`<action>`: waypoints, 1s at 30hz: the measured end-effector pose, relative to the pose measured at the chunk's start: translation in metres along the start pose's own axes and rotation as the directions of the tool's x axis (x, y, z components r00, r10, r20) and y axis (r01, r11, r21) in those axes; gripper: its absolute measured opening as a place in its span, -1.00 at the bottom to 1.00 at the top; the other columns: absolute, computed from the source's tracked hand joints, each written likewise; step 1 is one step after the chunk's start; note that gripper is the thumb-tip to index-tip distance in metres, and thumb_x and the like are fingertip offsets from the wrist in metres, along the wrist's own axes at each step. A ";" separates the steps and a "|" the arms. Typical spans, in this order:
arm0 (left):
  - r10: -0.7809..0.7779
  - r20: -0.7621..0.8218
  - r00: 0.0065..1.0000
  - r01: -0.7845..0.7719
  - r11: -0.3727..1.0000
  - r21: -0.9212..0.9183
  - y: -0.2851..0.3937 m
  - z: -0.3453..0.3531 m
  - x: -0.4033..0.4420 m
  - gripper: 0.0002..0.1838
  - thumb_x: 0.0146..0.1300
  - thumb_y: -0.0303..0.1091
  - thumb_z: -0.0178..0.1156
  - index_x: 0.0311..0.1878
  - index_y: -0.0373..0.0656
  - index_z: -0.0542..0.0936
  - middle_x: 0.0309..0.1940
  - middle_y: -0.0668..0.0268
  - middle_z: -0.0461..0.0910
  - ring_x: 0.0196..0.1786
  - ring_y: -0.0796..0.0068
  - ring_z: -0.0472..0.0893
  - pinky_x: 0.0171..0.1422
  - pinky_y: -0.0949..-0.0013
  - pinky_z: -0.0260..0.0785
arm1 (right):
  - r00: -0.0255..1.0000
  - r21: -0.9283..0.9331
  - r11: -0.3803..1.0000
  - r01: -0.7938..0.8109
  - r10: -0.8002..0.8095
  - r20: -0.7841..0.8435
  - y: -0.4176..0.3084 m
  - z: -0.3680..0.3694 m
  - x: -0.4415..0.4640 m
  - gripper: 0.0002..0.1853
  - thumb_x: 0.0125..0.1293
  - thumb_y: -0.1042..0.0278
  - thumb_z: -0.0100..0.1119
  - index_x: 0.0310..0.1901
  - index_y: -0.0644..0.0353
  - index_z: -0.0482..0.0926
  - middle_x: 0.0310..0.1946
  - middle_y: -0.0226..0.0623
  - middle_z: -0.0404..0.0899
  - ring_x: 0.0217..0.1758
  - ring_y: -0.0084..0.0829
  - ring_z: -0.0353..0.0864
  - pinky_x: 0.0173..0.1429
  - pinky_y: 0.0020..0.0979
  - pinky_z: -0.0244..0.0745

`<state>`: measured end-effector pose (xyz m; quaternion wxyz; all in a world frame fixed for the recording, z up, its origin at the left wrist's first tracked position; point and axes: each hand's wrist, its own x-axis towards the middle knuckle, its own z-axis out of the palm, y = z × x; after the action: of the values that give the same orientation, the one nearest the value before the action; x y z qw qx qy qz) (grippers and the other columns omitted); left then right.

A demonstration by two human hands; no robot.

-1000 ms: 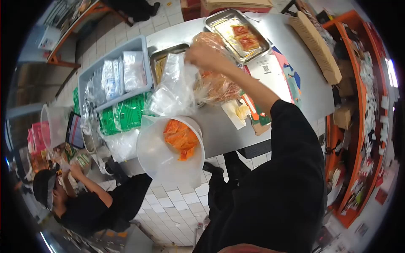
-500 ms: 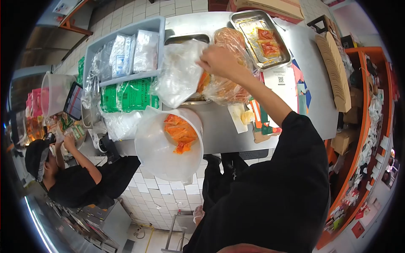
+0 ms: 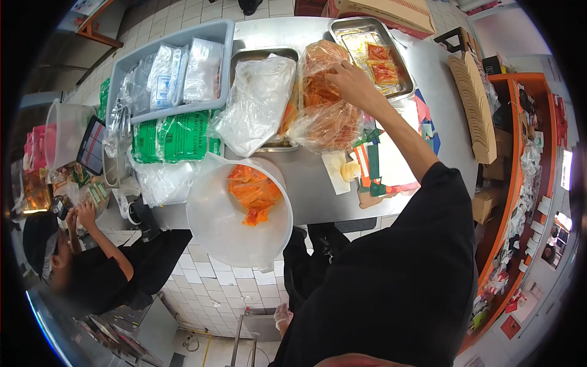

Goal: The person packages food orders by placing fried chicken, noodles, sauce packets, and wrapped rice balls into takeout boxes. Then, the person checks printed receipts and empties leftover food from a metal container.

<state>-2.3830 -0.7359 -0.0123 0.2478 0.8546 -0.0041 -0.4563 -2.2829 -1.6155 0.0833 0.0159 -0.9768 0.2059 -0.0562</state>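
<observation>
My right hand [image 3: 353, 84] is bare and reaches over the table. Its bent fingers are closed on the upper part of a large clear plastic bag [image 3: 324, 128] full of orange-red food; the fingertips are partly hidden. In a clear glove, my left hand [image 3: 283, 315] hangs low beside my body, loosely open and holding nothing I can see. Left of the bag, a whitish plastic bag [image 3: 257, 101] lies across a metal tray [image 3: 247, 54]. A translucent bucket [image 3: 235, 241] at the near edge holds orange food pieces [image 3: 254, 189]. Behind my right hand, another metal tray [image 3: 342, 30] holds flat orange packets [image 3: 380, 64].
A grey-blue bin [image 3: 225, 67] of plastic packs stands at the left, with green glove packs [image 3: 174, 137] before it. Paper sheets [image 3: 397, 159] lie under my forearm. A co-worker [image 3: 92, 263] stands at the left. Orange shelving [image 3: 513, 183] and stacked cardboard [image 3: 474, 107] are at the right.
My right hand has moved right, from over the whitish bag to the bag of orange-red food. The whole view has shifted slightly left.
</observation>
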 end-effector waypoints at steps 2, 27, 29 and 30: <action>-0.194 0.044 0.980 0.198 0.971 -0.136 0.000 0.003 -0.002 -0.84 0.35 -0.22 0.21 -0.23 -0.08 0.56 -0.60 0.40 0.38 -0.62 0.54 0.34 -0.58 0.42 0.21 | 0.999 -0.045 0.998 0.035 -0.037 -0.039 0.002 0.008 -0.011 -0.83 0.13 0.29 0.29 -0.22 0.05 0.66 -0.18 -0.33 0.56 0.04 -0.23 0.50 0.09 -0.23 0.47; 0.101 0.078 0.992 -0.095 0.993 -0.073 0.279 -0.034 0.082 -0.67 0.45 -0.12 0.15 -0.05 -0.25 0.61 -0.34 0.32 0.61 -0.34 0.54 0.53 -0.24 0.45 0.42 | 0.940 0.314 0.905 -0.287 0.330 -0.091 -0.069 0.012 -0.118 -0.65 -0.06 0.15 0.48 -0.25 0.04 0.59 -0.15 -0.36 0.49 0.08 -0.25 0.39 0.17 -0.15 0.26; 0.278 0.164 0.947 -0.257 0.957 -0.136 0.323 -0.010 0.077 -0.71 0.44 -0.17 0.17 -0.08 -0.24 0.61 -0.32 0.30 0.64 -0.30 0.51 0.58 -0.21 0.42 0.45 | 0.892 0.357 0.854 -0.379 0.440 -0.107 -0.069 0.023 -0.128 -0.61 -0.04 0.16 0.48 -0.22 0.05 0.53 -0.14 -0.35 0.48 0.05 -0.23 0.39 0.11 -0.16 0.27; 0.274 0.231 0.933 -0.238 0.956 -0.174 0.351 0.004 0.073 -0.73 0.42 -0.19 0.20 -0.10 -0.23 0.62 -0.33 0.29 0.65 -0.29 0.48 0.60 -0.20 0.40 0.46 | 0.871 0.371 0.832 -0.413 0.480 -0.107 -0.068 0.024 -0.131 -0.64 -0.03 0.18 0.47 -0.24 0.05 0.54 -0.16 -0.34 0.48 0.03 -0.22 0.39 0.09 -0.17 0.28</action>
<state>-2.2663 -1.0623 0.0792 0.3632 0.7616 -0.1145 -0.5244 -2.3723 -1.5004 0.0496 0.1746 -0.8735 0.4169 -0.1809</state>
